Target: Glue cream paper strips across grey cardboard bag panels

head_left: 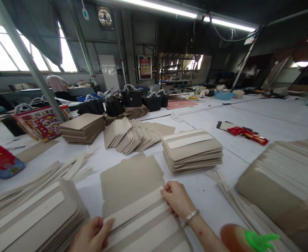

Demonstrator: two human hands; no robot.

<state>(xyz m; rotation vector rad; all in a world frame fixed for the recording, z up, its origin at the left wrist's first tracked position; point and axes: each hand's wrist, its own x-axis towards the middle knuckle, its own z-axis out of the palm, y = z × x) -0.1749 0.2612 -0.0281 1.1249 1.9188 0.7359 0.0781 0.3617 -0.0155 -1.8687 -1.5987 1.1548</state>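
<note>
Left hand [92, 234], right hand [178, 198], each grip pinching 1 end of a pale strip [135, 208]; beige boards [131, 175] beneath.

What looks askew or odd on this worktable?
The fanned pile of beige boards in the middle: it sprawls across the white tabletop, its pieces spread sideways, while the board stack to its left and strip-topped stack to its right stand fairly square. I see no obvious spill.

At the bottom edge, the left hand [90, 236] and a green-tipped bottle [233, 236] are being cut off. A red pouch [0, 160] is being cropped at far left; at upper centre, a poster [145, 66] is being rendered illegibly small.
</note>
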